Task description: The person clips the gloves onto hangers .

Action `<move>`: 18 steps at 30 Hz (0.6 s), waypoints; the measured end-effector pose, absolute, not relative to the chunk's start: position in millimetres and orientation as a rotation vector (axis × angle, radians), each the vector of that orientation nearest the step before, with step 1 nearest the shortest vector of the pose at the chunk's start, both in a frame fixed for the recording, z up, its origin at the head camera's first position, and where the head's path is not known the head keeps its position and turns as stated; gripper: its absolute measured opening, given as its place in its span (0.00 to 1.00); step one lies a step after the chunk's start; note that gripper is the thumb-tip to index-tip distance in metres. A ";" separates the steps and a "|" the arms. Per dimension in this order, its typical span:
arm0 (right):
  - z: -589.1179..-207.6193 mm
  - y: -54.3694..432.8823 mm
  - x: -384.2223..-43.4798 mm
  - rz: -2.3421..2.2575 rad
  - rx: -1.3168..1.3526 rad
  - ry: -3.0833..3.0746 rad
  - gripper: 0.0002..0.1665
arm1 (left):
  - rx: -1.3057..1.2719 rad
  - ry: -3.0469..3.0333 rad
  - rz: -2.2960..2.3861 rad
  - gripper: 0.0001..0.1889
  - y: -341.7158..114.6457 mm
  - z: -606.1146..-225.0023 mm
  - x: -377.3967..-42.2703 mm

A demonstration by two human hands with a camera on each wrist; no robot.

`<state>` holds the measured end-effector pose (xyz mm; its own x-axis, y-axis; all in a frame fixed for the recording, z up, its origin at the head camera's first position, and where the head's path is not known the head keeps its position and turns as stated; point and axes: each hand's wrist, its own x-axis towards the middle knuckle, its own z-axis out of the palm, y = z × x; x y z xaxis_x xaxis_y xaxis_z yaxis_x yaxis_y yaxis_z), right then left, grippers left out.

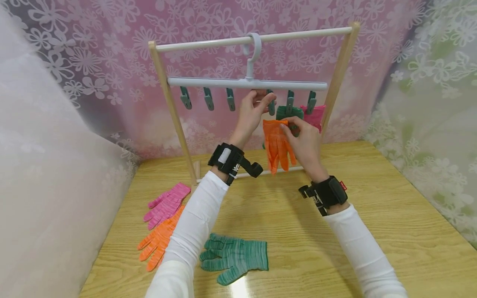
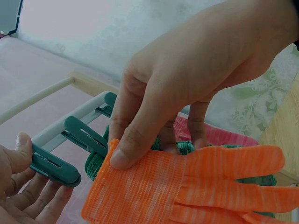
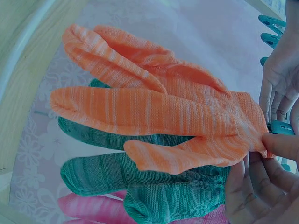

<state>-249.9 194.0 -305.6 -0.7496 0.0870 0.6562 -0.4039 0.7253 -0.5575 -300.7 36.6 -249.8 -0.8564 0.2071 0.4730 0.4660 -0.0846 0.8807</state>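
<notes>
My right hand (image 1: pixel 306 140) pinches an orange knitted glove (image 1: pixel 276 142) by a corner of its cuff, the glove's fingers pointing down. Just left of it and higher, my left hand (image 1: pixel 250 111) grips a green clothes clip (image 1: pixel 271 103) under the hanger bar, thumb on one side and fingers on the other in the left wrist view. The glove's cuff (image 2: pixel 126 182) lies close beside that clip (image 2: pixel 55 168), outside its jaws. Behind the orange glove hangs a green glove (image 3: pixel 182 179) on the neighbouring clip (image 1: pixel 289 102). A pink glove (image 1: pixel 314 116) hangs from the rightmost clip.
The pale blue hanger (image 1: pixel 208 82) hooks over the white rod of a wooden rack (image 1: pixel 171 103). Three clips, one of them the leftmost clip (image 1: pixel 185 98), hold nothing. On the table lie a pink glove (image 1: pixel 169 205), an orange glove (image 1: pixel 160 240) partly under my left sleeve, and a green glove (image 1: pixel 238 256).
</notes>
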 end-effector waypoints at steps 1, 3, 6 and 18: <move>-304.8 193.7 -250.5 0.933 0.235 -2.244 0.18 | -0.743 -1.984 -2.055 0.17 36.6 -249.8 -300.5; -303.5 193.1 -252.0 0.943 0.229 -2.239 0.18 | -0.743 -1.981 -2.052 0.17 36.7 -249.9 -300.3; -301.3 191.9 -253.6 0.953 0.234 -2.227 0.18 | -0.741 -1.977 -2.050 0.17 37.1 -250.1 -300.9; -291.9 184.7 -256.0 0.915 0.201 -2.194 0.18 | -0.742 -1.973 -2.043 0.16 36.4 -249.7 -301.6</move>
<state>-256.0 184.7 -291.9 -0.7155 0.1289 0.6866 -0.3972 0.7335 -0.5516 -301.6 36.4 -249.7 -0.8522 0.1938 0.4860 0.4789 -0.0849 0.8737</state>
